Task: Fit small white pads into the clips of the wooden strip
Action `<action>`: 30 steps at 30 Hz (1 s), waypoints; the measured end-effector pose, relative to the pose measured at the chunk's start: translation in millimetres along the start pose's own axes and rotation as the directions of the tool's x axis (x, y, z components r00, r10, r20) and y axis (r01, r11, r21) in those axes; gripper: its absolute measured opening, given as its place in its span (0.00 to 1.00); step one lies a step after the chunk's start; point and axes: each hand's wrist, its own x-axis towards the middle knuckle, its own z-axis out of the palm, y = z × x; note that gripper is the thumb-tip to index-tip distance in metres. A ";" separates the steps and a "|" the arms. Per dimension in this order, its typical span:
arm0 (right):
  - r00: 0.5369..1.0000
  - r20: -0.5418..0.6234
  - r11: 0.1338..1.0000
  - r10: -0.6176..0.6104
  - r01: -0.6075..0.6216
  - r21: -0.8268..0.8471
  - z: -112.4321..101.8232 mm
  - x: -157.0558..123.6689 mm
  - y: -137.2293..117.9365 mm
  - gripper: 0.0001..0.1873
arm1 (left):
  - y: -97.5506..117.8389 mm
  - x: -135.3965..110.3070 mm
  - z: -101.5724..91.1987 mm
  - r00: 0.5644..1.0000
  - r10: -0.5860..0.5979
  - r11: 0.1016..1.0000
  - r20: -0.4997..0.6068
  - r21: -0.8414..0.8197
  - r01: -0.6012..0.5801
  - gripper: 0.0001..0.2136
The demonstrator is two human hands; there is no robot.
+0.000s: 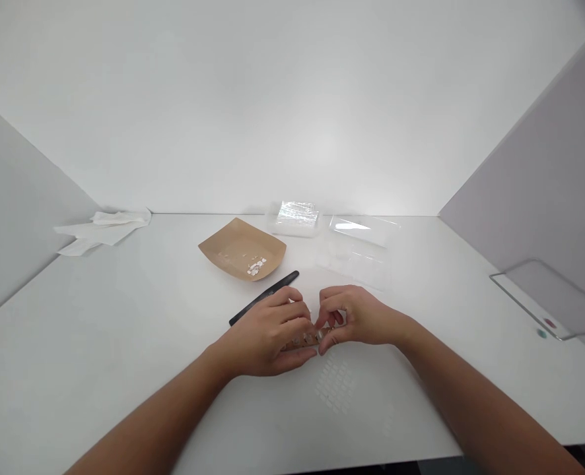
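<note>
My left hand (267, 333) and my right hand (354, 320) meet at the middle of the white table (124, 343), fingers curled together around a small strip of pale press-on nails (305, 341) held between them. Most of the strip is hidden by the fingers. A black nail file (265, 297) lies just behind my left hand. On the table in front of my hands is a clear sheet of small adhesive tabs (335, 386). A brown paper tray (243, 251) with several small white bits in it sits farther back.
Clear plastic packs (295, 218) and clear sheets (362, 231) lie at the back centre. White tissues (104, 227) rest at the back left. A clear acrylic stand (545, 297) with two small dots stands at the right. Grey partition walls close in both sides.
</note>
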 end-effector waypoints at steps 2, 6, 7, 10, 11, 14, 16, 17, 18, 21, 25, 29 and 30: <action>1.000 -0.006 1.000 0.006 -0.007 -0.011 -0.5 0.5 1.2 0.21 | 0.3 -0.2 -0.2 1.000 -0.003 1.000 -0.002 0.001 0.003 0.06; 1.000 -0.002 1.000 0.008 -0.008 -0.011 -0.8 1.4 4.4 0.22 | 1.0 -0.4 -0.6 1.000 0.002 1.000 -0.005 0.010 -0.002 0.07; 1.000 0.001 1.000 0.006 -0.006 -0.006 -0.6 1.6 4.9 0.22 | 1.1 -0.4 -0.6 1.000 0.001 1.000 -0.004 0.012 -0.001 0.07; 1.000 0.003 1.000 0.002 -0.002 0.000 -0.1 1.7 5.2 0.23 | 1.0 -0.2 -0.4 1.000 -0.001 1.000 0.000 0.015 0.001 0.07; 1.000 0.002 1.000 0.002 -0.002 -0.002 0.0 1.6 4.9 0.23 | 0.9 -0.1 -0.3 1.000 0.000 1.000 0.002 0.015 0.000 0.07; 1.000 0.007 1.000 0.009 -0.009 -0.007 -0.5 1.6 3.6 0.23 | 0.7 0.3 0.1 1.000 0.005 1.000 -0.002 0.013 -0.005 0.06; 1.000 0.012 1.000 0.017 -0.017 -0.005 -0.9 1.6 2.9 0.23 | 0.8 0.5 0.4 1.000 0.004 1.000 -0.007 0.012 -0.004 0.06; 1.000 0.014 1.000 0.021 -0.021 -0.005 -1.0 1.7 2.8 0.23 | 1.1 0.6 0.5 1.000 0.004 1.000 -0.010 0.013 -0.004 0.06; 1.000 0.014 1.000 0.023 -0.023 -0.005 -1.1 1.8 2.8 0.23 | 1.4 0.7 0.8 1.000 0.005 1.000 -0.013 0.013 -0.005 0.06; 0.999 0.017 1.000 0.029 -0.029 -0.011 -1.1 2.3 3.1 0.22 | 2.6 1.2 1.6 1.000 0.007 1.000 -0.012 0.019 -0.006 0.05; 0.999 0.020 0.999 0.037 -0.037 -0.009 -1.2 2.6 3.8 0.22 | 4.5 2.4 2.6 1.000 0.001 0.999 -0.010 0.043 0.000 0.05; 0.999 0.024 0.999 0.033 -0.033 -0.009 -1.2 1.7 4.0 0.22 | 5.9 3.4 3.4 1.000 -0.019 0.999 -0.009 0.029 0.019 0.05; 0.999 0.023 1.000 0.030 -0.029 -0.012 -1.1 1.5 3.9 0.22 | 6.1 3.5 3.5 1.000 -0.024 0.999 -0.004 0.025 0.024 0.05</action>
